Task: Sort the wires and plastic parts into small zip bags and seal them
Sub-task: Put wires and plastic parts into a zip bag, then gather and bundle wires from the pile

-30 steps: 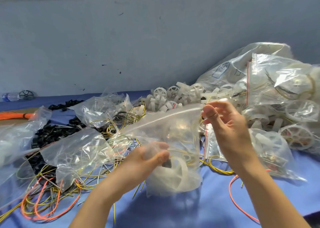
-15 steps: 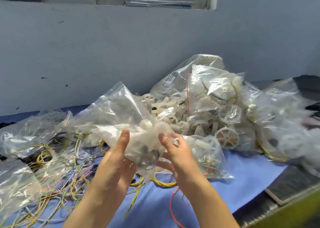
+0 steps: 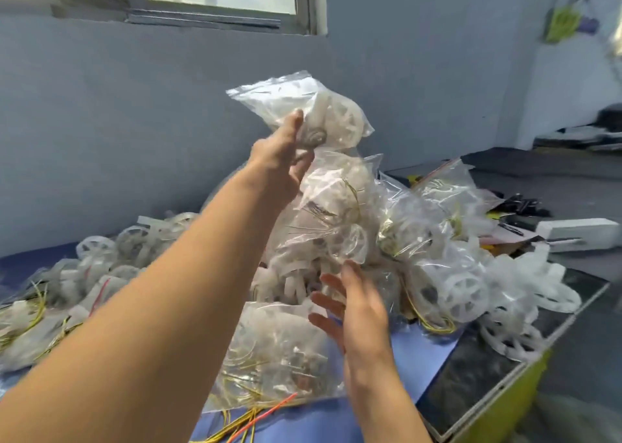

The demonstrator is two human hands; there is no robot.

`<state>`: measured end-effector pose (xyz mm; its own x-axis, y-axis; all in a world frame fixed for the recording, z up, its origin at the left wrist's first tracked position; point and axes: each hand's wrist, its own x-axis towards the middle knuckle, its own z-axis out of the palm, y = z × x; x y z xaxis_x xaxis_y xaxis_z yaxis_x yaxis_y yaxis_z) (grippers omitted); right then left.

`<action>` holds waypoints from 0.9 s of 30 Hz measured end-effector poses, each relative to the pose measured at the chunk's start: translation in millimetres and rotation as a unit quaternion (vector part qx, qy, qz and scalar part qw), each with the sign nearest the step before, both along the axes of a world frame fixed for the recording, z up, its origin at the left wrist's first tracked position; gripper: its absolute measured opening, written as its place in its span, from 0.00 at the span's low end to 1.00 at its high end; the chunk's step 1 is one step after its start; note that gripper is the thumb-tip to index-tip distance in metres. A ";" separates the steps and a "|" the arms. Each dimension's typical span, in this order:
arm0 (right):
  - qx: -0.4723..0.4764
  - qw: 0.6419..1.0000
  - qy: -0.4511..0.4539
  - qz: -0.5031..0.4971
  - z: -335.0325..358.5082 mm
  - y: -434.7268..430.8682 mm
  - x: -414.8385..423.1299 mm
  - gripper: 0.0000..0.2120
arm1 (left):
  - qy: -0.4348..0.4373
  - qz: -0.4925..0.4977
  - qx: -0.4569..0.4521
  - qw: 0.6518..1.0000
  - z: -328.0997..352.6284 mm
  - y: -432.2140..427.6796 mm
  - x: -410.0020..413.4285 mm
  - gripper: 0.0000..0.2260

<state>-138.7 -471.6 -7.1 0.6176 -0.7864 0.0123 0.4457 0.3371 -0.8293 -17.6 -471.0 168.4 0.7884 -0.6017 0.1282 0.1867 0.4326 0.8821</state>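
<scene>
My left hand (image 3: 282, 156) is raised over the heap and holds a filled clear zip bag (image 3: 323, 112) between thumb and fingers. White plastic wheels show through the bag, which sits at the top of a pile of filled bags (image 3: 340, 213). Lower down, my right hand (image 3: 356, 304) is open with fingers spread, holding nothing, in front of the pile. It hovers beside another filled bag (image 3: 276, 351) with yellow wires inside. Loose yellow and orange wires (image 3: 255, 422) lie under that bag.
Loose white plastic wheels (image 3: 464, 294) and more bags spread left and right over the blue cloth (image 3: 420, 351). A white box (image 3: 579, 230) and black parts (image 3: 518, 203) lie at the right. The table's yellow-green edge (image 3: 505, 395) runs at lower right. A grey wall stands behind.
My left hand has lifted the filled bag up and to the right onto the top of the pile. My right hand has let go of it and opened. The view has swung right.
</scene>
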 end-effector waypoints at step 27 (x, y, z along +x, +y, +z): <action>-0.351 0.888 0.117 0.275 -16.5 265.1 108.4 0.08 | -0.105 0.370 0.268 0.883 -196.0 370.6 3.8 0.10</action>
